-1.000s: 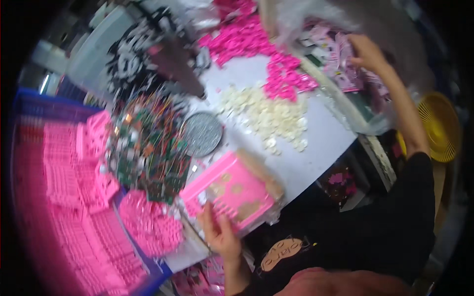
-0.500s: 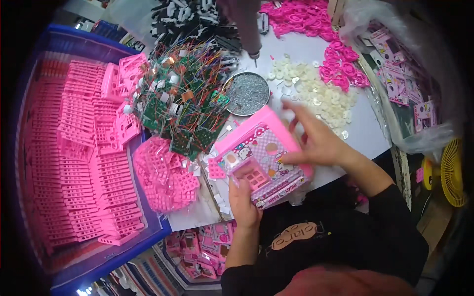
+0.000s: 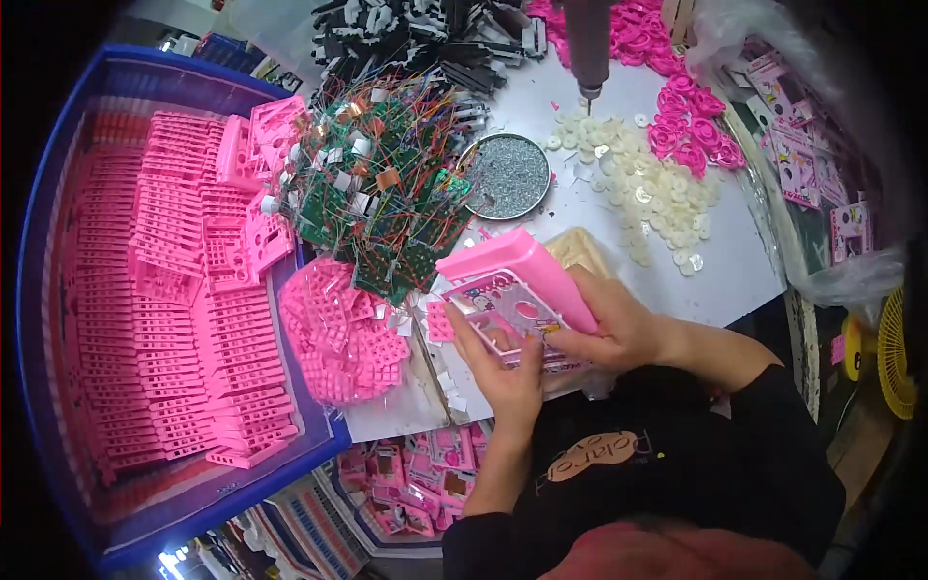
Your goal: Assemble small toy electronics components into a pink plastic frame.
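Both hands hold a pink plastic toy case [image 3: 541, 275] with a patterned printed front and a square window, tilted over the table's near edge. My left hand [image 3: 507, 391] grips its lower left part, thumb on the front near the window and fingers along the left side. My right hand [image 3: 619, 319] is wrapped round the right side, its thumb across the front. Beneath the case a tan block [image 3: 578, 249] partly shows. Just beyond lies a round tray [image 3: 467, 198] of small silvery screws. An electric screwdriver [image 3: 588, 58] hangs point down over the table.
On the left stands a blue crate [image 3: 319, 440] of stacked pink cases. Wired green circuit boards [image 3: 387, 213] and a bag of pink keypads [image 3: 343, 338] lie beside it. Cream discs [image 3: 657, 203], pink rings [image 3: 691, 121] and black-and-white parts [image 3: 406, 39] cover the far side.
The case has tipped so its pink side wall shows more, and my right hand has closed round its right side. My left fingers have shifted up its left edge. The whole view has swung slightly.
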Demonstrator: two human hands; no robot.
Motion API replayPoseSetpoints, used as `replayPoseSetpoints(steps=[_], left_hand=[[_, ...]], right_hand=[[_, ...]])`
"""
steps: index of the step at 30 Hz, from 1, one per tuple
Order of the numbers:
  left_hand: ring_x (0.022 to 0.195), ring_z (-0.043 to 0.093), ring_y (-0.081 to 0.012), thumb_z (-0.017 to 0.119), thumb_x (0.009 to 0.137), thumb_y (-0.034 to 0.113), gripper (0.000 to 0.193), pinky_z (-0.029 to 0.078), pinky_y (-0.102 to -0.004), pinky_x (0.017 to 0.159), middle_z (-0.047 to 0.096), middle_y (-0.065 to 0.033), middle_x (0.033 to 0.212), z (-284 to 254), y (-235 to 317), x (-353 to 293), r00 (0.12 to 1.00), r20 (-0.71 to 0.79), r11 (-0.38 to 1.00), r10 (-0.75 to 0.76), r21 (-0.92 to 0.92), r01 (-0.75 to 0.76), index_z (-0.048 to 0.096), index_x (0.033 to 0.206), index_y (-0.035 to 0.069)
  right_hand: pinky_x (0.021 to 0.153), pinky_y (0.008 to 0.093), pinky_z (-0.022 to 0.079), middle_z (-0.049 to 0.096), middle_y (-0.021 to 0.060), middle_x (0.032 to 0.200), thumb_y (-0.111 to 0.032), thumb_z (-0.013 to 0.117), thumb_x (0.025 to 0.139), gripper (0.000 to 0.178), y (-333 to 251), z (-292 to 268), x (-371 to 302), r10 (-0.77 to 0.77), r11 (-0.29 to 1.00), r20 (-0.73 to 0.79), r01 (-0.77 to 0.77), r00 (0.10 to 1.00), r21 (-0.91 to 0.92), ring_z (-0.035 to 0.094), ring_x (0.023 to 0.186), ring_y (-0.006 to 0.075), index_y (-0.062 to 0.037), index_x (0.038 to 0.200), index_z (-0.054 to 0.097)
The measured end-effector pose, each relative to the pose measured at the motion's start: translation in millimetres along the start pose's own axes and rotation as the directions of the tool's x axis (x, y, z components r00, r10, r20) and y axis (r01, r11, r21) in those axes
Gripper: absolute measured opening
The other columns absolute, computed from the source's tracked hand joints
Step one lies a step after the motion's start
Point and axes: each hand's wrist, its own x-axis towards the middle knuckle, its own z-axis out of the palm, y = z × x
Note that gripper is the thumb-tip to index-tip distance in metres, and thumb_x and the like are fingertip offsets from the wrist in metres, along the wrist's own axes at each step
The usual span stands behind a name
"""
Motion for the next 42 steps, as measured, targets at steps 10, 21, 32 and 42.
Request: replayPoseSetpoints(steps=[10,21,32,42], left_hand=[[0.108,0.050,-0.0171,0.053,0.102,0.013,0.043,0.044,-0.0300,0.091,0.051,-0.0101,0.122,-45.6,-0.1,24.3,1.000,-0.018,0.991,0.014,-0.136,-0.016,0.039,0.138,-0.004],[0.079,0.060,-0.0084,0.046,0.109,0.026,0.025,0.051,-0.0254,0.068,0.061,-0.0020,0.091,-35.2,15.4,45.1,0.975,-0.218,0.918,-0.051,-0.394,-0.040,0.055,0.114,0.003],[0.080,0.066,-0.0130,0.040,0.110,0.042,0.044,0.055,-0.0276,0.069,0.067,-0.0065,0.096,-30.0,21.8,59.0,0.990,-0.133,0.953,-0.047,-0.302,0.004,0.059,0.116,0.002],[0.081,0.058,-0.0107,0.036,0.111,0.046,0.050,0.047,-0.0274,0.071,0.062,-0.0019,0.092,-16.8,25.4,69.5,0.967,-0.254,0.957,0.001,-0.280,-0.075,0.061,0.104,0.003]], right_hand=[[0.107,0.0348,0.045,0.056,0.0111,0.139,-0.015,0.071,0.093,0.068,3.8,-11.4,7.5,0.097,0.893,0.242,-0.192,0.965,0.407,0.055,0.125,0.0168,-0.0008,0.150,0.036],[0.098,0.0305,0.051,0.064,0.0099,0.129,-0.004,0.073,0.090,0.053,19.3,-12.8,-9.4,0.190,0.766,0.220,-0.285,0.957,0.576,0.062,0.114,0.0140,0.0021,0.139,0.052],[0.090,0.0303,0.054,0.071,0.0073,0.114,-0.007,0.069,0.093,0.038,30.1,4.3,-6.8,0.304,0.750,0.071,-0.285,0.950,0.596,0.066,0.101,0.0126,0.0030,0.129,0.061],[0.079,0.0296,0.054,0.074,0.0100,0.100,-0.015,0.076,0.088,0.036,26.1,-3.6,-7.1,0.106,0.984,0.053,-0.113,0.993,0.138,0.068,0.089,0.0118,0.0012,0.118,0.067]])
